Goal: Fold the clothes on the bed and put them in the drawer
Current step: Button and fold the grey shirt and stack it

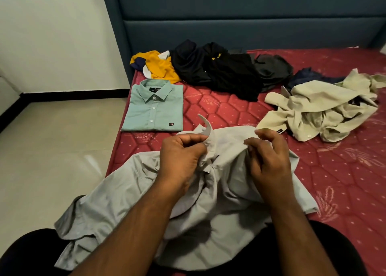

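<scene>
Grey shirt lies crumpled at the near edge of the red mattress, spilling onto the person's lap. The left hand pinches its collar, and the right hand grips bunched fabric just beside. A folded green shirt sits beyond the left hand.

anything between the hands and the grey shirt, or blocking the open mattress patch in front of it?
Nothing visible. Both the left hand and right hand already grip the grey shirt near its collar. The red mattress between the folded green shirt and the crumpled beige shirt is bare.
</scene>
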Demonstrator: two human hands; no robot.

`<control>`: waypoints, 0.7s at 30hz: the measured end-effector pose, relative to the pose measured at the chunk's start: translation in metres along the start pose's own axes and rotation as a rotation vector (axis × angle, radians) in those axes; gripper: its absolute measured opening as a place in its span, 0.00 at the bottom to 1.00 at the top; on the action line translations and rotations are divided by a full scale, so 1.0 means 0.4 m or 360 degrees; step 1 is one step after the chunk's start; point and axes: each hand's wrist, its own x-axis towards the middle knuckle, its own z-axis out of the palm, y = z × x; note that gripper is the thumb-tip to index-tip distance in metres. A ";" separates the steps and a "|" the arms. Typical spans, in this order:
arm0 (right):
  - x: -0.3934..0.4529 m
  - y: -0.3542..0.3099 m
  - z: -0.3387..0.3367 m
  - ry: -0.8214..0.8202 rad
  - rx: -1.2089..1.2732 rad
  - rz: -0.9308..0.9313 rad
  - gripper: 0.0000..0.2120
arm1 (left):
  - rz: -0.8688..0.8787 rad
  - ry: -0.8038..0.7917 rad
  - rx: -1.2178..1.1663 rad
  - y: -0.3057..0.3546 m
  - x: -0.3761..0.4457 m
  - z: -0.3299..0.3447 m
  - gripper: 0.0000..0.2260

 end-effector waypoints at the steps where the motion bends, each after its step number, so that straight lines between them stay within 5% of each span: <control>1: 0.004 0.002 -0.003 -0.0017 0.0004 -0.0035 0.09 | 0.0119 0.0032 0.0180 0.000 0.004 -0.001 0.14; 4: 0.006 -0.012 -0.005 -0.0211 0.0184 -0.0043 0.09 | 0.0431 0.0176 0.0615 -0.004 0.014 -0.008 0.11; 8: -0.003 -0.022 -0.010 -0.0649 0.0768 0.0337 0.11 | 0.0285 0.0412 0.0186 -0.015 0.040 -0.018 0.11; 12: 0.009 -0.018 -0.011 -0.0287 0.0863 0.0451 0.13 | -0.0023 0.0200 -0.0132 -0.019 0.025 0.011 0.12; 17: 0.002 -0.026 0.012 -0.0176 0.0880 0.0492 0.13 | -0.0150 -0.0198 -0.0125 -0.033 -0.033 0.078 0.07; 21: -0.003 -0.027 0.002 -0.0036 0.1041 0.0592 0.17 | -0.0158 -0.0188 -0.0143 -0.036 -0.044 0.087 0.08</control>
